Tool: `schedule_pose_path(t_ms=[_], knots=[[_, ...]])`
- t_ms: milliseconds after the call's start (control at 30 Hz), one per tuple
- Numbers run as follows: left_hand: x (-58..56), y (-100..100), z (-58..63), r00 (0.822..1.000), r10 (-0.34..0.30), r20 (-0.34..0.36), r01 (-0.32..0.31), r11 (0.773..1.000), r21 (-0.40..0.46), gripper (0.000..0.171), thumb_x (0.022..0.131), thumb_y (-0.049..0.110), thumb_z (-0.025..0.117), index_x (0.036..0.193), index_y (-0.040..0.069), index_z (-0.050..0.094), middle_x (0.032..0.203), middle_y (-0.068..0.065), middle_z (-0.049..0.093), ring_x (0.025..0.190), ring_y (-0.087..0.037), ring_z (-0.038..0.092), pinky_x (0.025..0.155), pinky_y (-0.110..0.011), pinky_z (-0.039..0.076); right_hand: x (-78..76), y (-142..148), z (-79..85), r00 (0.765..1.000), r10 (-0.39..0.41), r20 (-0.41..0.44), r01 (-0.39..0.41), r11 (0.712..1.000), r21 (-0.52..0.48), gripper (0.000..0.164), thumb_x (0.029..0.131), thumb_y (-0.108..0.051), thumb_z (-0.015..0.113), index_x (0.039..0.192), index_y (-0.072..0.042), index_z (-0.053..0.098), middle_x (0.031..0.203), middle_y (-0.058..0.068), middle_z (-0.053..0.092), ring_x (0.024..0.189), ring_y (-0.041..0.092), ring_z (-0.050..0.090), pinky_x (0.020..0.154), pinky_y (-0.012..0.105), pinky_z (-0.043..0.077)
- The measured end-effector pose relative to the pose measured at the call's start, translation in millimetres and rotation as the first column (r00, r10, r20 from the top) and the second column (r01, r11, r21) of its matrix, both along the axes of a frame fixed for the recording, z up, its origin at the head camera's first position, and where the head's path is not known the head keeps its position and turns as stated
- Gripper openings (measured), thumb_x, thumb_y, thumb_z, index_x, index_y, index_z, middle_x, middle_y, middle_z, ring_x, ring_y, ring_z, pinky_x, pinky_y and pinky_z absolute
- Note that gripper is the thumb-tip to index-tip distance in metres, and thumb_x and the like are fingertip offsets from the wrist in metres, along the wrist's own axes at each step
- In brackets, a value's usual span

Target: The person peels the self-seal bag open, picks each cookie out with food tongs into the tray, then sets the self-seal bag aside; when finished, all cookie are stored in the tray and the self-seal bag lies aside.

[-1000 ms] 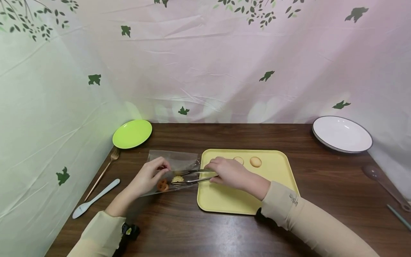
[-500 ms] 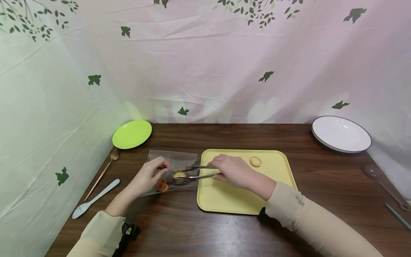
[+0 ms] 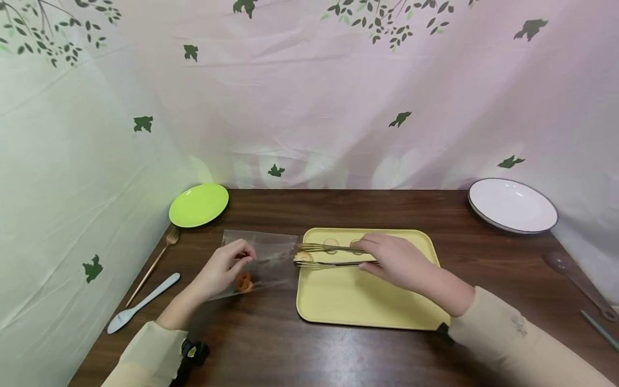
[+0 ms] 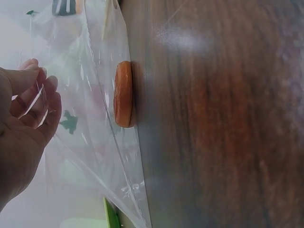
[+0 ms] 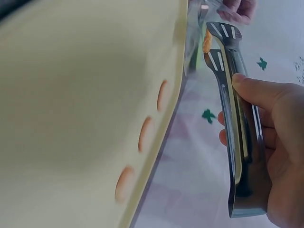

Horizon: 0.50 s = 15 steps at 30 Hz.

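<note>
My right hand (image 3: 406, 263) grips metal tongs (image 5: 242, 118) with slotted tips, over the yellow tray (image 3: 367, 301). Between the tong tips is a pale, rough-edged cookie (image 3: 303, 258), at the tray's left edge beside the bag mouth. My left hand (image 3: 224, 271) pinches the upper film of a clear plastic bag (image 3: 275, 244) and lifts it off the table. Inside the bag lies a brown pretzel-shaped biscuit (image 4: 123, 95). Three round cookies (image 5: 146, 134) rest in a row along the tray's far side; in the head view my right hand and the tongs partly cover that row.
At the back left is a green plate (image 3: 199, 205), with a copper fork (image 3: 152, 266) and a pale blue spreader (image 3: 143, 303) along the left edge. A white dish (image 3: 512, 205) stands back right. A clear spoon (image 3: 580, 285) and a grey-green stick (image 3: 599, 329) lie far right.
My right hand has drawn the tongs rightward, carrying the rough-edged cookie from inside the bag to the tray's left edge. My left hand has stayed in place on the bag.
</note>
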<state>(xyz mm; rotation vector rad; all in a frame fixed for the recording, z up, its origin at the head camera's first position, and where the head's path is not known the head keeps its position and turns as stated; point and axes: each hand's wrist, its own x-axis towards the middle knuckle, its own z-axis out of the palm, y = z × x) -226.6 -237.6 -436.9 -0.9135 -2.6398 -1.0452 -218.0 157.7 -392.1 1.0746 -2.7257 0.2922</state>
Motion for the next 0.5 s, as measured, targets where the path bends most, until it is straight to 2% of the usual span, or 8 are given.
schedule_pose_path(t_ms=[167, 300, 500], knots=[[-0.7, 0.2, -2.2, 1.000, -0.008, -0.004, 0.008, 1.000, 0.001, 0.011, 0.091, 0.004, 0.060, 0.095, 0.014, 0.060, 0.092, -0.001, 0.061, 0.082, -0.014, 0.061, 0.075, -0.030, 0.054, 9.6, 26.6, 1.6, 0.998, -0.052, -0.020, 0.052, 0.999, -0.003, 0.040, 0.081, -0.029, 0.076, 0.117, -0.016, 0.064, 0.106, -0.005, 0.064, 0.095, 0.013, 0.062, 0.073, 0.033, 0.052], [-1.5, 1.2, -1.7, 1.000, -0.013, -0.003, 0.013, 1.000, -0.013, 0.008, 0.092, 0.004, 0.059, 0.096, 0.011, 0.060, 0.092, -0.002, 0.060, 0.081, -0.016, 0.061, 0.075, -0.031, 0.054, 15.2, 45.1, -2.5, 0.996, -0.090, -0.001, 0.090, 0.996, 0.019, 0.041, 0.080, -0.028, 0.076, 0.118, -0.016, 0.064, 0.107, -0.004, 0.064, 0.099, 0.017, 0.061, 0.073, 0.036, 0.053], [-0.4, 1.0, 0.4, 1.000, 0.009, 0.021, -0.008, 0.999, -0.037, 0.006, 0.093, 0.007, 0.059, 0.097, 0.011, 0.061, 0.093, -0.001, 0.060, 0.082, -0.012, 0.060, 0.076, -0.031, 0.053, 20.5, 61.7, -11.3, 0.994, -0.109, 0.009, 0.108, 0.993, 0.046, 0.039, 0.078, -0.027, 0.077, 0.114, -0.016, 0.066, 0.101, -0.006, 0.063, 0.091, 0.011, 0.060, 0.066, 0.030, 0.052]])
